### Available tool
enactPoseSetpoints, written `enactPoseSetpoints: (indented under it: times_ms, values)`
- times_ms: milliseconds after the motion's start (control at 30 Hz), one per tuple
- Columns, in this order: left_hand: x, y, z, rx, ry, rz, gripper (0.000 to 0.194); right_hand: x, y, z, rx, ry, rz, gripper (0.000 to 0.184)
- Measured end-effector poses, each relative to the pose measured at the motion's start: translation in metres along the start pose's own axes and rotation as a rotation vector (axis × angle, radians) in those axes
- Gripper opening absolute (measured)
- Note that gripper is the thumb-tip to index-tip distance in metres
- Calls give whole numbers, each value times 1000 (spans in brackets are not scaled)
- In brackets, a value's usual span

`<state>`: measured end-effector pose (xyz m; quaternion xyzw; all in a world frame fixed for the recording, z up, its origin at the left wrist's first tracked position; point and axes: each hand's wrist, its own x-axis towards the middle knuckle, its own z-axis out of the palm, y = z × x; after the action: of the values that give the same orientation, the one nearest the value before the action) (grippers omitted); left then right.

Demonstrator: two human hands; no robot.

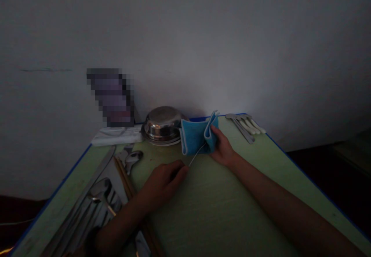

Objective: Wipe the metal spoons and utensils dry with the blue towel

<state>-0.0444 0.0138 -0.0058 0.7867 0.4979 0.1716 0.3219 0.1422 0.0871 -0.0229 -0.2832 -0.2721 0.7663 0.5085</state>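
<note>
A blue face mask [194, 134] is held up above the middle of the table, folded over on itself at its right end. My right hand [222, 145] grips it there, thumb in front and the other fingers behind it, mostly hidden. My left hand [169, 177] is closed lower and to the left, pinching a thin white ear loop [197, 154] of the mask. The loop stretches taut between the fingertips and the folded end.
Upturned steel bowls [165, 123] stand at the back. Several spoons [245, 127] lie at the back right. A cutlery tray with steel ladles [101, 187] and wooden chopsticks [127, 181] lies under my left forearm. A blurred upright panel [111, 96] leans on the wall [185, 36].
</note>
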Motion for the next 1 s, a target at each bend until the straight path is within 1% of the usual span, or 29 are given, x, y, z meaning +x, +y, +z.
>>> enactPoseSetpoints:
  times_ms: [267, 467, 667, 1000]
  values:
    - [0, -1, 0, 18, -38, 6, 35, 0, -1, 0, 16, 57, 8, 13]
    - [-1, -1, -1, -22, -43, 11, 32, -1, -1, 3, 17, 99, 5, 13]
    - [-1, -2, -2, -34, -52, 30, 28, 0, -1, 2, 16, 104, 19, 13]
    - [-2, -3, -1, -24, -60, 22, 24, -1, -1, 3, 14, 106, 16, 13]
